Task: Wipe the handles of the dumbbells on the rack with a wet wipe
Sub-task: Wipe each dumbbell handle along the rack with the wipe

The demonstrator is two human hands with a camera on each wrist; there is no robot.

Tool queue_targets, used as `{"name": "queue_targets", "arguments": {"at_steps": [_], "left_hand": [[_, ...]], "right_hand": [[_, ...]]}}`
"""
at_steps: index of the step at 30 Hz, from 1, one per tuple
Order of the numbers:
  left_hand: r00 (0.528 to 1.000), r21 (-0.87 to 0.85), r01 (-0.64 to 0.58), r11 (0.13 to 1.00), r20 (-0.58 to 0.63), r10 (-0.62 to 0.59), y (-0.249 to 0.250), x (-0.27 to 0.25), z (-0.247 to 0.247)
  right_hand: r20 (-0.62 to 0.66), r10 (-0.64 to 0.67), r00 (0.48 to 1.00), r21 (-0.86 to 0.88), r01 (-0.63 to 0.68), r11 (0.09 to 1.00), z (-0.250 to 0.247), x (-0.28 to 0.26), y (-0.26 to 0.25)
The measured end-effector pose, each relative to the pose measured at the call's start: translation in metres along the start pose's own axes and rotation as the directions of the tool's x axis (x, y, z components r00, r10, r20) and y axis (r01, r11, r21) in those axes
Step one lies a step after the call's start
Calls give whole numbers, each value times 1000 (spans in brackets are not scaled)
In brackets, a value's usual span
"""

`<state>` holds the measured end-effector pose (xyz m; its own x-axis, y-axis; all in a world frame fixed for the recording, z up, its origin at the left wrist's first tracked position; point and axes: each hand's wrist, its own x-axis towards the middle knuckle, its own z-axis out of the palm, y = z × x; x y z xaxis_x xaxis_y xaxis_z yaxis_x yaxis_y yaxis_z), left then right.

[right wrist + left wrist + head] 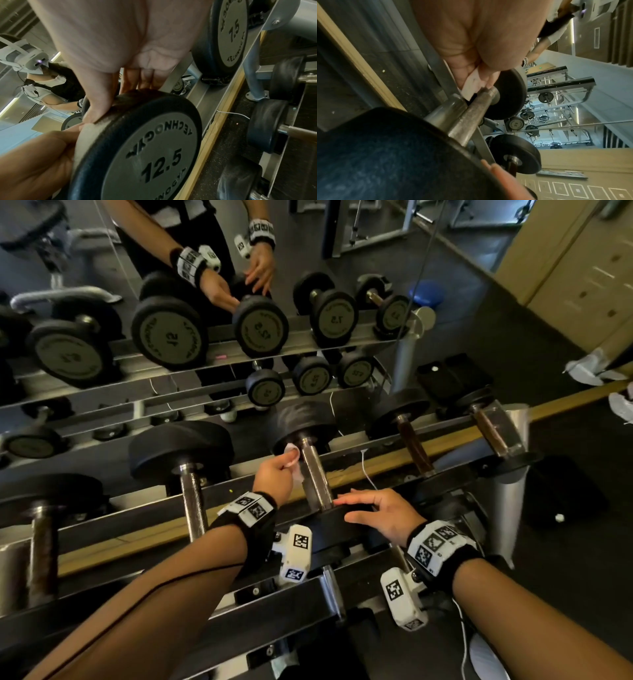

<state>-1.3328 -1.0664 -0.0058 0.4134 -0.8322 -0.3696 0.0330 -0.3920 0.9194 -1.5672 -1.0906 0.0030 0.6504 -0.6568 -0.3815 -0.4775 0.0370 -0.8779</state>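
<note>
Gym: racked dumbbells (191,460), wall mirror (102,285), weight machines (556,97).

Wipe (294,457): mostly hidden inside the left hand (274,476); only a crumpled corner shows beside the handle (315,474).
Handle, near end: covered by the right hand's fingers (352,497) in the head view.
Near plate (337,523): largely under the right hand (383,513); cut off by the lower edge in the right wrist view, its lower lettering lost.
Same plate in the left wrist view (385,155): blurred dark mass, running off the left and bottom edges.
Left hand in its wrist view (471,40): out of focus, fingertips hidden behind the wipe.
Mirror (239,302) plate numerals: reversed, several too small to read.
Leftmost dumbbell (41,529): cropped by the frame edge.
</note>
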Motion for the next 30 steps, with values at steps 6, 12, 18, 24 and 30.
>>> {"name": "queue_targets", "arguments": {"at_steps": [6, 12, 18, 24, 30], "left_hand": [[997, 142, -53, 988, 70, 44, -22, -15, 15], [988, -35, 72, 997, 136, -67, -28, -35, 8], [987, -365, 133, 922, -39, -158, -17, -7, 20], [995, -153, 103, 983, 19, -101, -33, -21, 21], [975, -19, 210, 978, 74, -208, -25, -18, 10]], "right_hand": [[-23, -46, 999, 35, 47, 998, 3, 1, 5], [-27, -60, 998, 72, 62, 995, 3, -1, 2], [-29, -43, 999, 17, 43, 999, 3, -1, 4], [-45, -66, 997, 38, 67, 997, 3, 1, 7], [-21, -59, 998, 19, 60, 998, 1, 1, 5]]}}
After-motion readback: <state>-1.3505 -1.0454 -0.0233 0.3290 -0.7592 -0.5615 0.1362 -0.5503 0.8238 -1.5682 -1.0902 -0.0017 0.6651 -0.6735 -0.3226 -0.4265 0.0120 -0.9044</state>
